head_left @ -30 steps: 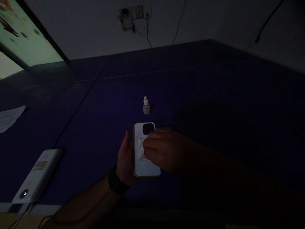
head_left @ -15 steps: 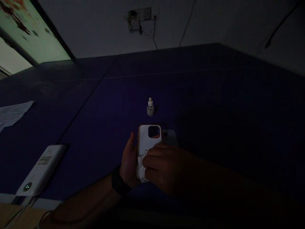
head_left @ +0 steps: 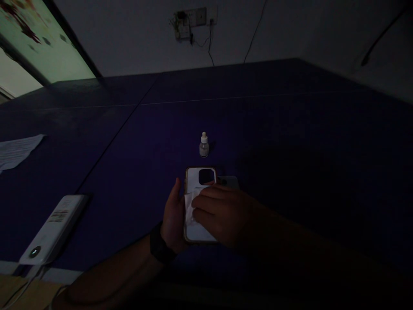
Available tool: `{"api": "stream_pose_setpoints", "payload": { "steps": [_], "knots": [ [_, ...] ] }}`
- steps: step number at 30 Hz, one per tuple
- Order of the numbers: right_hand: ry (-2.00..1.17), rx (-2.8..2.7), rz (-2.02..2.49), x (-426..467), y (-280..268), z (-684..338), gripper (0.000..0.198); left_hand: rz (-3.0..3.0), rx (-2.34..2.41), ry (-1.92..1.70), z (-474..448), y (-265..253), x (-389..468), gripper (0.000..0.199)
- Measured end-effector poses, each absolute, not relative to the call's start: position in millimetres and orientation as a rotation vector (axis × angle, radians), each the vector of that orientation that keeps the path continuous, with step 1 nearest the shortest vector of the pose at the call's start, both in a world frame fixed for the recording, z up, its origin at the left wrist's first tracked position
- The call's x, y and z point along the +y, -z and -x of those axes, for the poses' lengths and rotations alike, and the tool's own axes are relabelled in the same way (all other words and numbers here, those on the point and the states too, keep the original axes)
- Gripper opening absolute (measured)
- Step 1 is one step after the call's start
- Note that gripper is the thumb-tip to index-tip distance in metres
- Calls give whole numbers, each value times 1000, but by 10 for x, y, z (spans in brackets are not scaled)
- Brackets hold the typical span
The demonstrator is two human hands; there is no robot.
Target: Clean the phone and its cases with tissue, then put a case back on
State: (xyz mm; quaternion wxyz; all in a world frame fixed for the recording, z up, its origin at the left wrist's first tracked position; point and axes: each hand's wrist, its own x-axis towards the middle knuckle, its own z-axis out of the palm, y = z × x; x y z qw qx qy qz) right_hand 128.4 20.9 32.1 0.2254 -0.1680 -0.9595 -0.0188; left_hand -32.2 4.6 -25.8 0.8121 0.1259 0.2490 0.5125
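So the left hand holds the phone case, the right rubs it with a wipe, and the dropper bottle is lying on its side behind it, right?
Not quite: in the head view the dropper bottle stands upright behind the phone case. The left hand holds the case and the right hand presses the wipe on it.

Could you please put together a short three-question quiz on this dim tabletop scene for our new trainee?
1. True or false: the left hand steadies the phone case by its left edge.
2. What does the right hand press onto the phone case: A) a white wipe, B) a screwdriver, C) a pen?
3. Which small item stands upright on the blue table just beyond the phone case?

Key
1. True.
2. A, the white wipe, bunched under the fingers.
3. A dropper bottle with a white cap.
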Motion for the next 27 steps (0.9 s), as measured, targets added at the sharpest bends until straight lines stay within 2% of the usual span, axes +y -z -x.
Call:
{"api": "stream_pose_setpoints", "payload": {
  "steps": [3, 8, 14, 19, 27],
  "knots": [
    [133, -2674, 468, 226, -332, -1307, 27, -268, 526, -1094, 334, 256, 69, 39],
    [28, -2677, 398, 205, -319, -1276, 26, -265, 523, -1086, 356, 233, 32, 39],
    [125, -2700, 402, 280, -370, -1347, 27, -266, 521, -1101, 332, 257, 52, 38],
    [1, -2677, 347, 199, -341, -1292, 25, -266, 519, -1114, 327, 244, 24, 37],
    [79, -2688, 365, 242, -346, -1353, 27, -262, 514, -1132, 319, 244, 74, 37]
  ]
}}
